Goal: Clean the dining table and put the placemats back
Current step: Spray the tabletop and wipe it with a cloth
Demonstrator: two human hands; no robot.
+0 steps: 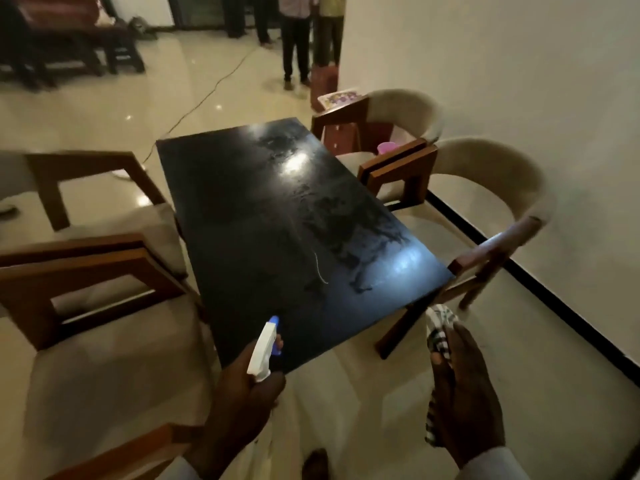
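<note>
The dark dining surface (263, 216) stretches away from the person, its long axis running from the near edge by the hands up toward the far end, slanting slightly left. Wet, streaky spray marks cover its right half and far middle; the left half looks dry and unmarked. The left hand (239, 403) has its grip wrapped round a white spray bottle (260, 355) with a blue nozzle, which points forward over the near edge of the surface. The right hand (462, 393) holds a checked cloth (439, 336) bunched in a closed grip, just off the near right corner and below the level of the top. That hand is the nearer one to the wet patch, which lies ahead and slightly left of it, so wiping would likely start at that corner and run up the length. No placemats lie on the surface; a patterned flat piece (337, 98) rests on the far chair (381, 123) and may be one, though it is too small to tell.
</note>
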